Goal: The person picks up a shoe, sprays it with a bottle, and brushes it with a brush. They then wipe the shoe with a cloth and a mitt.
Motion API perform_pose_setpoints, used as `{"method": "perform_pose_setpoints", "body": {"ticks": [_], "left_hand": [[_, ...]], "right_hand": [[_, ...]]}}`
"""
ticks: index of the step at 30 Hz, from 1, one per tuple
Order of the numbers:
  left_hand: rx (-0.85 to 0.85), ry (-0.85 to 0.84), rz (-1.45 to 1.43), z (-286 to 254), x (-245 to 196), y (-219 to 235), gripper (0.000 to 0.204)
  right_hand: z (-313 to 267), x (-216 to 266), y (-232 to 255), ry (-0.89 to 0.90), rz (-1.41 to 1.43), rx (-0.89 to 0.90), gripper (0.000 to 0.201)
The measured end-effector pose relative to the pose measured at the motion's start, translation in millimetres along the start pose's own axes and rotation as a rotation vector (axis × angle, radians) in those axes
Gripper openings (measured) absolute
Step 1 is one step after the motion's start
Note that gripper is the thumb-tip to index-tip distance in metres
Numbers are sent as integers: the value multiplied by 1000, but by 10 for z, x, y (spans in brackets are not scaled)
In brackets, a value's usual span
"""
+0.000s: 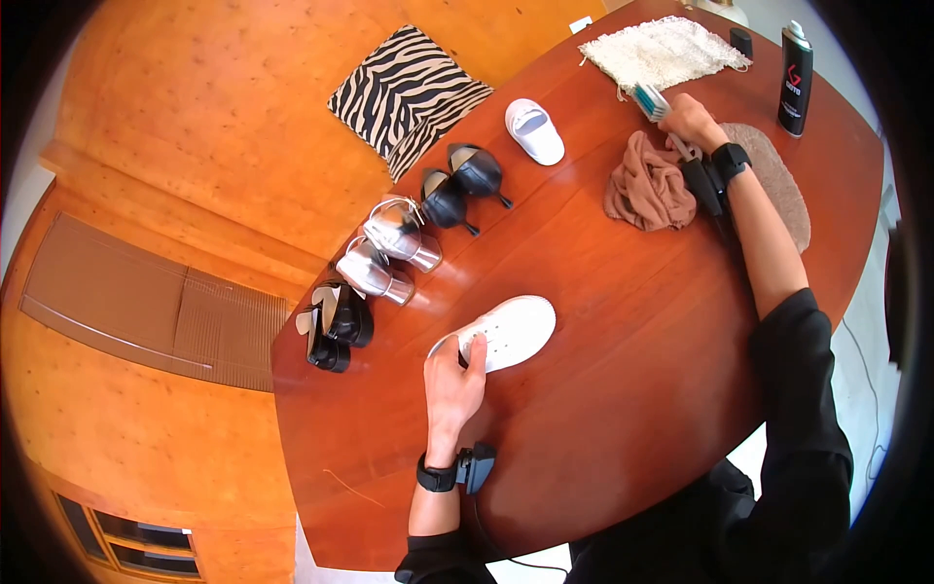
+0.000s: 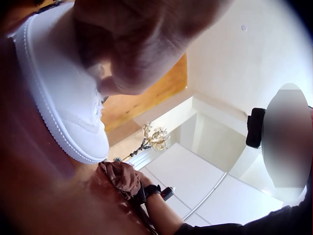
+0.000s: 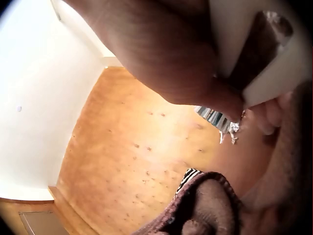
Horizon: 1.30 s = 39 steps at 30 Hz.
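Note:
In the head view a white sneaker (image 1: 520, 329) lies on the table, toe toward the upper right. My left hand (image 1: 454, 387) grips it at its opening, thumb on the lacing side; the left wrist view shows the sneaker's (image 2: 63, 93) ribbed sole edge beside that hand (image 2: 142, 44). At the table's far right my right hand (image 1: 693, 124) holds a brush (image 1: 650, 101) with teal and white bristles by its pale handle. Below the brush is a crumpled brown cloth (image 1: 650, 185), and a grey-brown oval pad (image 1: 769, 175) lies partly under the right forearm.
Along the far edge stand black shoes (image 1: 347, 316), silver heels (image 1: 397, 232), black heels (image 1: 475, 172) and a white slide (image 1: 535, 132). A cream cloth (image 1: 662, 54), a black cap (image 1: 741, 41) and a black spray can (image 1: 795, 83) sit at the upper right.

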<state>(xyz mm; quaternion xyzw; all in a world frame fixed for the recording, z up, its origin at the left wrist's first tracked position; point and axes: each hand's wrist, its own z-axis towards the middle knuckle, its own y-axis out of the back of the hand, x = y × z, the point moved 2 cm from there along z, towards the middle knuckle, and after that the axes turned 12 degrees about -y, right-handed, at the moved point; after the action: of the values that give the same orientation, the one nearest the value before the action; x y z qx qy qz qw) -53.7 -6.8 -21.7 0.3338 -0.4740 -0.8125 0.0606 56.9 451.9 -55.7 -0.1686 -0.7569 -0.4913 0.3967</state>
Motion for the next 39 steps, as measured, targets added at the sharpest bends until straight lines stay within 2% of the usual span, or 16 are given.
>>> {"method": "perform_pose_setpoints", "body": {"ticks": [3,5,8,10,12,18,20,22,26,28,30,32,33,36,37,39], "left_hand": [[-13,-7,-4,-6,-7,-1,37],[11,13,-5,-3,-4,17,37],[31,14,-31,14,-23,34,36],[31,7,-52,12,-46,50,36],[84,89,-47,11,-68,62,36],[88,80,-34,6,-24,49,38],[68,62,-56,10,-46,42,38],[50,42,-75,4,-49,42,38],[67,42,-45,5,-14,42,39],[69,44,-50,-3,-5,44,39],[120,54,1,-2,5,45,35],[121,55,-7,-5,13,42,35],[119,56,-15,-9,18,46,35],[88,53,-66,-2,-12,53,40],[84,57,-66,1,-15,56,40],[109,82,-76,-2,-11,56,40]], "right_hand": [[3,-17,-18,9,-116,-111,26],[-7,-15,-23,15,-248,-255,31],[-136,48,8,-21,-276,-340,35],[-150,110,28,-17,-316,-361,31],[-183,162,19,-15,-358,-378,29],[-597,601,-2,181,-506,-412,25],[-800,753,-60,200,-589,-232,29],[-874,720,-245,308,-630,-162,44],[-1294,843,-575,504,-830,126,43],[-1488,820,-712,672,-693,333,39],[-1464,521,-1063,1116,-226,484,21],[-1925,835,-966,910,-665,579,15],[-1900,712,-1023,1024,-328,641,12],[-1991,859,-905,1133,-497,546,20],[-2045,965,-826,1060,-600,500,16],[-2015,1074,-752,1025,-491,453,10]]}}
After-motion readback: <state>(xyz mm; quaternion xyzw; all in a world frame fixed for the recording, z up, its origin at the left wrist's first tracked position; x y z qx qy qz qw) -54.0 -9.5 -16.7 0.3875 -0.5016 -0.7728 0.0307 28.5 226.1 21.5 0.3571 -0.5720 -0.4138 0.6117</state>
